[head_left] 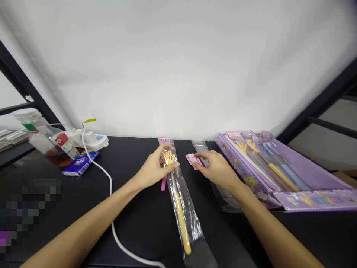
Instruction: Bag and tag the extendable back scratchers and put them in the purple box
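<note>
My left hand [154, 167]: clamped on yellow scratcher [181, 219] at wrapped head, likely to steady it; handle trails toward me. My right hand [219, 167]: pinching pink card [191, 159] by its edge, apparently for control; purple box [309, 167] rightward.

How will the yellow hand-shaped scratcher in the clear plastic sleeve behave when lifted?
The yellow scratcher looks stiff, given its straight, slim shaft. The glossy, creased clear plastic sleeve is probably slippery, and may flop beyond the handle. The handle could dip, since the left hand holds the opposite end.
</note>
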Motion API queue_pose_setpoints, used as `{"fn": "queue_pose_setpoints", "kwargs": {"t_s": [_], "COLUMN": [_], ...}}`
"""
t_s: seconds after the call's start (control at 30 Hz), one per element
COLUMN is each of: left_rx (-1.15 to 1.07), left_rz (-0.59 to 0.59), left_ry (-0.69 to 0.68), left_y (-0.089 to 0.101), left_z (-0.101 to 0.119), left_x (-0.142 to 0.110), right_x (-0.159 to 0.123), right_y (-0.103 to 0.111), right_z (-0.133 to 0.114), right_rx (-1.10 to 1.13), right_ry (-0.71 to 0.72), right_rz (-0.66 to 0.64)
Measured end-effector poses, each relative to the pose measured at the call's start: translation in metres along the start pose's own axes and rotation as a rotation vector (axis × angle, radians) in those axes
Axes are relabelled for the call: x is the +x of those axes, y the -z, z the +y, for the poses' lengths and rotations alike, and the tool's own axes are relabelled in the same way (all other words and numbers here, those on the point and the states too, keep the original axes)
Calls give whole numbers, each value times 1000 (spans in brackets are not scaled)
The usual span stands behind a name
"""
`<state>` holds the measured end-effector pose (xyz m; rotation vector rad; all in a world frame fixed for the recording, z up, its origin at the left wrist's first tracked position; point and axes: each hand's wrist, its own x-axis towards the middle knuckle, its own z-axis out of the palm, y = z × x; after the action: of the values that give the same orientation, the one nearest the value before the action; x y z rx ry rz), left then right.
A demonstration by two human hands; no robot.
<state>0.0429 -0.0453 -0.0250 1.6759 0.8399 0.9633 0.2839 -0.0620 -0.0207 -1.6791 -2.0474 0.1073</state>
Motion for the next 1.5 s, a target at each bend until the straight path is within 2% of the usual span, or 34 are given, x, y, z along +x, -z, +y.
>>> {"fn": "queue_pose_setpoints", "kwargs": {"t_s": [0.07,0.13,0.23,0.47,0.63,0.83,0.93,1.13,1.23,1.37,1.5], "left_rx": [164,315,430,360,272,343,290,254,207,270,318], "left_rz": [-20,10,69,41,74,82,92,135,139,120,113], "left_ry": [-44,-119,-191,-160,-161,-179,-192,-122,-119,-138,-150], "left_y": [0,0,1,1,-1,2,3,2,2,2,3], "left_z": [0,-2,-5,-11,-9,-10,-11,-8,-7,-6,-8], "left_x": [-2,-1,2,3,2,4,5,3,3,3,3], "right_x": [-2,-3,-2,-1,-1,1,1,1,1,2,4], "right_y": [-8,-13,-17,-20,-21,-21,-21,-25,-25,-23,-23], "right_z": [0,-2,-5,-4,-3,-2,0,4,4,4,5], "right_rx": [-78,-141,-154,27,104,159,133,85,67,73,121], "right_ry": [81,155,157,14,-40,-82,-87,-77,-66,-40,-37], "right_rz": [-23,-56,-65,-4,43,59,69,56,95,154,105]}}
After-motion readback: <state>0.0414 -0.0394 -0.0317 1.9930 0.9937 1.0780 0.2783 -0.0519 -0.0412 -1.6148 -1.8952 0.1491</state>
